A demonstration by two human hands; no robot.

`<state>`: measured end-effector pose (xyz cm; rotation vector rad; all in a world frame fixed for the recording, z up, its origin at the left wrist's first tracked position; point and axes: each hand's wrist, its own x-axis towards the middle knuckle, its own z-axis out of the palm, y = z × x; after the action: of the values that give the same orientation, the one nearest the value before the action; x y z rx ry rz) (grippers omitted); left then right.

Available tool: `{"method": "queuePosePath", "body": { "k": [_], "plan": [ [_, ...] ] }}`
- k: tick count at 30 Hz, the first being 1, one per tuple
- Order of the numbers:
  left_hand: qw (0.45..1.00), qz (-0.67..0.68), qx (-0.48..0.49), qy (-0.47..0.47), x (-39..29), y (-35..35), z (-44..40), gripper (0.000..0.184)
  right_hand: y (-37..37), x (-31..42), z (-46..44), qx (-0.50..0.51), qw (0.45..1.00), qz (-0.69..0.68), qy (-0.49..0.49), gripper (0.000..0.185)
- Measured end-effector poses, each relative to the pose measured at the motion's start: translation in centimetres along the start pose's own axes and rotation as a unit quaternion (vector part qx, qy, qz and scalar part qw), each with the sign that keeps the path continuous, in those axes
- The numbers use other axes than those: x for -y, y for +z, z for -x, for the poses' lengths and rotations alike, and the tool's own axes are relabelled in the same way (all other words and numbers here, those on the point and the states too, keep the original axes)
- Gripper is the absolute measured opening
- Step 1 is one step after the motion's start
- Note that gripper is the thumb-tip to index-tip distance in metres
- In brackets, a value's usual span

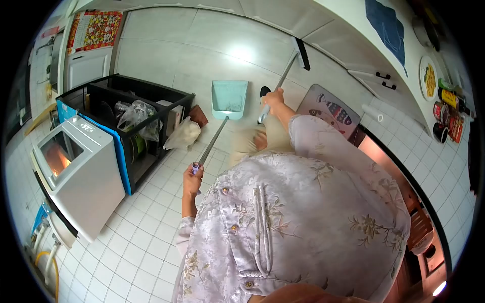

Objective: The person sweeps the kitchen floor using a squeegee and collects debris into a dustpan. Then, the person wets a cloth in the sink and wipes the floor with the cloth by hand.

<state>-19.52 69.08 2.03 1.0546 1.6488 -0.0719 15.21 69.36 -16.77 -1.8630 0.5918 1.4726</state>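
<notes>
My left hand (193,178) is closed round the upper end of a long-handled dustpan. The light teal pan of this dustpan (221,96) rests on the floor ahead of me, with some greyish debris visible inside. My right hand (274,101) grips the grey handle of a broom. At the far end, the dark-bristled head of the broom (301,53) lies on the floor close to the lower cabinets. Part of a dark shoe (264,92) shows beside my right hand.
To the left stand a black-framed rack (151,118) holding bags and a white appliance (83,177). A pale plastic bag (183,134) sits by the rack. On the right are a patterned mat (331,108) and a counter with a plate of food (428,78).
</notes>
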Motion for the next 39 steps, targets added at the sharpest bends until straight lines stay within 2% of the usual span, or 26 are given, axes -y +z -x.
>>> {"method": "queuePosePath", "body": {
  "k": [4,6,10,12,15,17,19,21,26,28,32,34,35,37,39],
  "plan": [
    [1.0,0.022,-0.009,-0.009,-0.7,0.8,0.5,0.01,0.8,-0.8,1.1,0.011,0.998,0.042,-0.036,0.068],
    [1.0,0.017,-0.013,-0.016,-1.6,0.6,0.4,0.009,0.7,-1.4,0.6,0.008,0.989,0.139,-0.052,0.067],
    [1.0,0.01,-0.001,-0.013,-1.9,0.0,-0.5,0.008,-2.8,-1.9,1.8,0.005,0.986,0.152,-0.061,0.067],
    [1.0,0.002,0.004,-0.007,-1.8,-0.9,-1.5,0.008,-4.6,-3.1,1.0,-0.06,0.928,0.314,-0.19,0.066],
    [1.0,-0.005,0.016,0.0,-1.7,-1.1,-2.9,0.007,-5.9,-1.1,3.3,-0.056,0.922,0.342,-0.17,0.066],
    [1.0,0.0,0.023,0.003,-1.8,-1.9,-3.9,0.007,-4.9,-1.9,-3.0,-0.059,0.921,0.335,-0.192,0.066],
    [0.999,-0.02,0.036,0.018,-1.9,-2.9,-4.6,0.007,-2.3,-0.7,-2.6,-0.057,0.918,0.33,-0.213,0.065],
    [0.999,-0.024,0.031,0.021,-1.8,-3.7,-4.9,0.008,0.8,0.0,-1.4,-0.03,0.952,0.269,-0.143,0.065],
    [0.999,-0.024,0.036,0.001,-2.2,-3.8,-4.2,0.01,1.2,-0.6,1.6,0.006,0.937,0.317,-0.145,0.064],
    [0.999,-0.018,0.037,-0.001,-2.6,-4.1,-4.3,0.01,0.1,-1.0,2.6,-0.004,0.904,0.356,-0.235,0.064],
    [0.999,-0.008,0.038,-0.012,-2.9,-3.9,-4.6,0.01,0.1,0.6,4.0,0.034,0.908,0.38,-0.173,0.061],
    [0.999,-0.018,0.029,-0.014,-3.0,-3.7,-4.9,0.009,2.0,1.2,0.6,0.034,0.835,0.446,-0.321,0.064],
    [0.999,-0.017,0.026,-0.014,-3.0,-3.7,-5.0,0.009,3.0,2.4,-0.5,0.036,0.834,0.446,-0.323,0.064],
    [0.999,-0.033,0.023,-0.012,-2.9,-3.5,-4.9,0.009,6.6,6.5,0.5,0.097,0.854,0.447,-0.249,0.064],
    [1.0,-0.012,0.021,-0.011,-2.7,-3.5,-5.0,0.009,10.3,8.6,-2.4,0.089,0.81,0.5,-0.295,0.062]
  ]
}}
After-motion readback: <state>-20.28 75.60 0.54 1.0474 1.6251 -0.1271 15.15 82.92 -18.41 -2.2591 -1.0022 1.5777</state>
